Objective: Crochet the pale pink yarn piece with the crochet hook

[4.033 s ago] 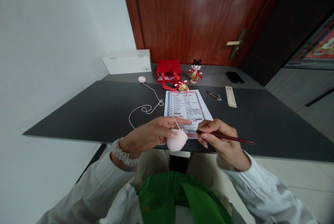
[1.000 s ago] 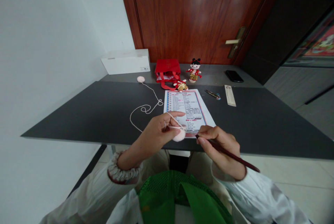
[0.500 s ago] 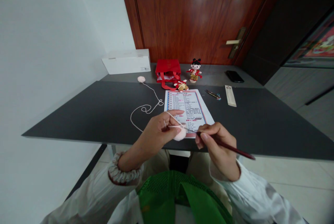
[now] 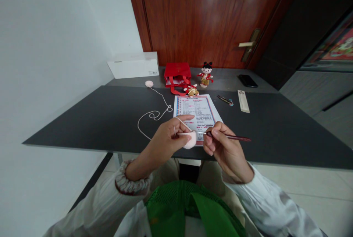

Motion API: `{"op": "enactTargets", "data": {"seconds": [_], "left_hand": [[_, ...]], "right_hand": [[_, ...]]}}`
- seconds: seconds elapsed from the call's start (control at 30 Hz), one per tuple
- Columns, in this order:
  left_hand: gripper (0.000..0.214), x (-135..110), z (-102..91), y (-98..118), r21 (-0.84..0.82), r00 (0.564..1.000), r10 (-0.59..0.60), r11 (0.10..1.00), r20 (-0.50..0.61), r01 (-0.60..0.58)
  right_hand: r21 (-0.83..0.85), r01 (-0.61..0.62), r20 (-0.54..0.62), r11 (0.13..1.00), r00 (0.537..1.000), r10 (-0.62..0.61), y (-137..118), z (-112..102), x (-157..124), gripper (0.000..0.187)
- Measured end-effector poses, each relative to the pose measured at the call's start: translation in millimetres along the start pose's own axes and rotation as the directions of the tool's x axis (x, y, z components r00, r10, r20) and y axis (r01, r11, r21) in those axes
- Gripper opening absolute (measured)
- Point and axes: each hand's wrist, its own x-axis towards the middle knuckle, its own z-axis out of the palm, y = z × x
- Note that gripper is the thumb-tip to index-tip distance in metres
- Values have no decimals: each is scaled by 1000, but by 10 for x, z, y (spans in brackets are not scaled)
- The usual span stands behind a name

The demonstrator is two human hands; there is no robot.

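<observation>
The left hand is curling closed around a pale pink crocheted ball, with yarn running across its fingers. The right hand is pinching a red-handled crochet hook, its tip reaching the ball, over the near edge of the desk, just beside a printed pattern sheet.

Printed sheet mid surface, yarn ball back left of it, bag and doll behind it, phone back right, door beyond
</observation>
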Motion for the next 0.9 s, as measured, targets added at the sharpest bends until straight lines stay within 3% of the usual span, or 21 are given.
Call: {"op": "enactTargets", "data": {"seconds": [0.23, 0.6, 0.73, 0.9], "left_hand": [[5, 4, 1, 20, -29, 1000, -19, 999, 8, 19], [5, 11, -6, 11, -50, 1000, -21, 999, 18, 22], [5, 19, -9, 3, -55, 1000, -19, 998, 8, 19], [6, 21, -1, 29, -52, 1000, -19, 998, 24, 20]], "right_hand": [[-179, 89, 80, 980, 994, -75, -68, -86, 29, 17], [-505, 336, 202, 795, 942, -270, -80, -168, -93, 9], [-641, 466, 298, 610, 883, -361, -79, -173, -143, 11], [-659, 705, 557, 262, 692, -460, -76, -172, -127, 21]]}}
